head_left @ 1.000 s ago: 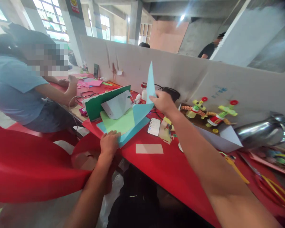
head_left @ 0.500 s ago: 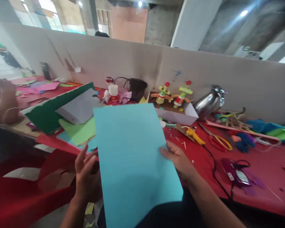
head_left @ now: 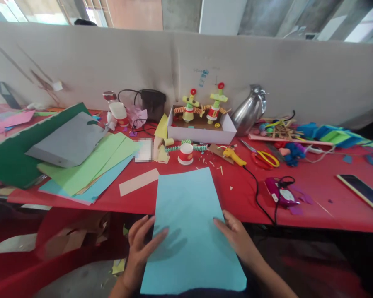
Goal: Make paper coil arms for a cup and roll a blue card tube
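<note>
A light blue paper sheet (head_left: 189, 223) lies partly on the red table (head_left: 236, 194), its near half hanging over the front edge toward me. My left hand (head_left: 141, 244) grips the sheet's left edge with the fingers spread on top. My right hand (head_left: 236, 236) holds the right edge, thumb on the paper. A stack of green and blue paper sheets (head_left: 90, 169) lies to the left on the table.
A white box with craft figures (head_left: 202, 124), a steel kettle (head_left: 250, 109), a small red-and-white cup (head_left: 185, 154), yellow scissors (head_left: 264, 157), a glue gun with black cord (head_left: 236, 157), a phone (head_left: 362, 192) and a green board (head_left: 12, 149) crowd the table. A grey partition (head_left: 186, 66) stands behind.
The blue sheet came off the left stack, was held upright before me, and now lies flat over the table's front edge. My view has swung to the right.
</note>
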Tool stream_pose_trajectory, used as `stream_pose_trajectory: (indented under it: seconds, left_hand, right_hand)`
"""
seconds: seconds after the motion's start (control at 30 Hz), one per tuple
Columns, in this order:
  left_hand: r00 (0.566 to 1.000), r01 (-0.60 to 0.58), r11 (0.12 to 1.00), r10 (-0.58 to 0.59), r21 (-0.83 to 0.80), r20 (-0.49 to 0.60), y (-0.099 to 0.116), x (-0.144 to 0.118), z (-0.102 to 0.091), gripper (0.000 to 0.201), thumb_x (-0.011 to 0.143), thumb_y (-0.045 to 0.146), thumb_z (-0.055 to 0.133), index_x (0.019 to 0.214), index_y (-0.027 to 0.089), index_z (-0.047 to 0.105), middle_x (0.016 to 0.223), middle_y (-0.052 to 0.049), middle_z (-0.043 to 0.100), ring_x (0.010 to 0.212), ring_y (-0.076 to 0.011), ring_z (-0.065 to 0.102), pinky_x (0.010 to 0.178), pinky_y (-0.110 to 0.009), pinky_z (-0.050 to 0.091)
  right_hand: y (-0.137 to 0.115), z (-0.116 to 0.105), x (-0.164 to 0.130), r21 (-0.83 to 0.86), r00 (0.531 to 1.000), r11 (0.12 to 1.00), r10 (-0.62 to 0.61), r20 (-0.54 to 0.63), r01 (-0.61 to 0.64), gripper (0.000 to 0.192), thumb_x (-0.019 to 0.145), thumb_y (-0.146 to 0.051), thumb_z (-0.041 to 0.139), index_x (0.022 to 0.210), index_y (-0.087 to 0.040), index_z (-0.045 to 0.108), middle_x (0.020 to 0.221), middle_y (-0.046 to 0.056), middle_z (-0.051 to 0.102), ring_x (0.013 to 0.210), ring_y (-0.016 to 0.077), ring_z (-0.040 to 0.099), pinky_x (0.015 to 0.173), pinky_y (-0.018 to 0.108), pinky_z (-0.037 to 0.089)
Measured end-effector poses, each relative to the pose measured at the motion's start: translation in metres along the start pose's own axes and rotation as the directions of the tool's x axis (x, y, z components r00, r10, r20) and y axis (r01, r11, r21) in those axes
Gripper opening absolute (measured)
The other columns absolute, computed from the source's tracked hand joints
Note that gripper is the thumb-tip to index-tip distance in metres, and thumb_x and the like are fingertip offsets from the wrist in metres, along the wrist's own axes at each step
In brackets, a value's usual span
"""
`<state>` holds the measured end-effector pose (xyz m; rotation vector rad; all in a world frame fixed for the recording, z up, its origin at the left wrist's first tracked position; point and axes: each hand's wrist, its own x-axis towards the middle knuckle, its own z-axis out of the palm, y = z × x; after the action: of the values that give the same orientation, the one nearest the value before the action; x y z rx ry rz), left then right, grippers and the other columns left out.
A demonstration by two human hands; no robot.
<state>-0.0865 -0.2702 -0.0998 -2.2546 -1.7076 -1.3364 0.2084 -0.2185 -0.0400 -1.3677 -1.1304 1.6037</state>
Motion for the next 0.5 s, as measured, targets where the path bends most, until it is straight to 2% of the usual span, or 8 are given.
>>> stream_pose_trajectory:
  seconds: [0.07,0.17,0.2,0.27,0.33,0.37,0.43,0.5]
  left_hand:
    - [0.969,-0.196,0.980,0.198,-0.024,0.148,0.002,0.018,0.000,0.044,0.089,0.023,0.057,0.123,0.051,0.063,0.118,0.005,0.072,0.116,-0.0243,0.063,0.101,-0.045,0.049]
    - [0.950,-0.231,0.962,0.255,-0.147,0.179,0.003,0.037,0.001,0.043,0.095,0.020,0.051,0.126,0.047,0.061,0.111,0.007,0.075,0.108,-0.0188,0.068,0.101,-0.041,0.050]
    - [0.956,-0.203,0.963,0.234,-0.177,0.175,0.002,0.040,0.003,0.042,0.095,0.020,0.051,0.126,0.046,0.062,0.111,0.007,0.075,0.108,-0.0180,0.068,0.100,-0.040,0.051]
    - [0.964,-0.136,0.967,0.178,-0.213,0.196,0.002,0.042,0.006,0.037,0.096,0.023,0.051,0.124,0.042,0.065,0.114,0.005,0.075,0.109,-0.0182,0.068,0.101,-0.040,0.051]
    - [0.967,-0.064,0.971,0.118,-0.231,0.227,0.000,0.042,0.008,0.032,0.097,0.026,0.049,0.119,0.037,0.069,0.115,0.001,0.074,0.112,-0.0199,0.067,0.103,-0.042,0.051]
    - [0.966,-0.047,0.969,0.107,-0.244,0.237,-0.002,0.042,0.009,0.031,0.097,0.028,0.048,0.116,0.035,0.072,0.114,0.000,0.075,0.112,-0.0207,0.067,0.103,-0.043,0.050]
    - [0.954,-0.066,0.951,0.148,-0.301,0.260,-0.005,0.046,0.007,0.029,0.097,0.032,0.049,0.112,0.032,0.074,0.109,-0.001,0.076,0.106,-0.0208,0.069,0.103,-0.042,0.051]
    - [0.937,-0.064,0.927,0.183,-0.370,0.297,-0.005,0.052,0.002,0.028,0.093,0.038,0.055,0.111,0.030,0.075,0.106,-0.002,0.077,0.103,-0.0215,0.071,0.102,-0.040,0.052]
  right_hand:
    - [0.003,-0.011,0.005,-0.126,0.993,0.991,-0.061,-0.100,0.048,0.032,0.086,-0.054,0.059,0.097,-0.024,0.063,0.093,0.009,0.073,0.080,0.0263,0.070,0.073,0.038,0.058]
    - [0.016,-0.033,0.004,-0.446,0.915,0.872,-0.330,-0.231,0.202,0.031,0.095,-0.044,0.048,0.115,-0.025,0.061,0.103,0.011,0.071,0.085,0.0258,0.070,0.074,0.041,0.059]
    - [0.020,-0.041,0.002,-0.585,0.868,0.761,-0.461,-0.183,0.280,0.030,0.096,-0.037,0.047,0.121,-0.027,0.061,0.113,0.012,0.069,0.095,0.0267,0.069,0.082,0.044,0.058]
    - [0.026,-0.052,-0.002,-0.779,0.778,0.461,-0.625,0.054,0.425,0.036,0.095,-0.024,0.048,0.127,-0.033,0.062,0.132,0.010,0.061,0.119,0.0287,0.059,0.098,0.050,0.051]
    - [0.028,-0.057,-0.005,-0.810,0.712,0.228,-0.637,0.296,0.541,0.046,0.093,-0.013,0.048,0.129,-0.037,0.062,0.140,0.006,0.058,0.134,0.0282,0.047,0.105,0.051,0.045]
    - [0.027,-0.056,-0.005,-0.786,0.682,0.176,-0.629,0.373,0.593,0.048,0.092,-0.010,0.047,0.129,-0.038,0.062,0.138,0.005,0.060,0.135,0.0272,0.046,0.104,0.050,0.046]
    - [0.025,-0.053,-0.003,-0.703,0.620,0.176,-0.646,0.446,0.689,0.043,0.092,-0.010,0.048,0.124,-0.033,0.065,0.125,0.006,0.068,0.128,0.0255,0.052,0.099,0.046,0.049]
    - [0.020,-0.048,0.001,-0.603,0.593,0.274,-0.683,0.427,0.750,0.031,0.093,-0.016,0.053,0.117,-0.028,0.069,0.111,0.007,0.073,0.114,0.0241,0.061,0.094,0.043,0.052]
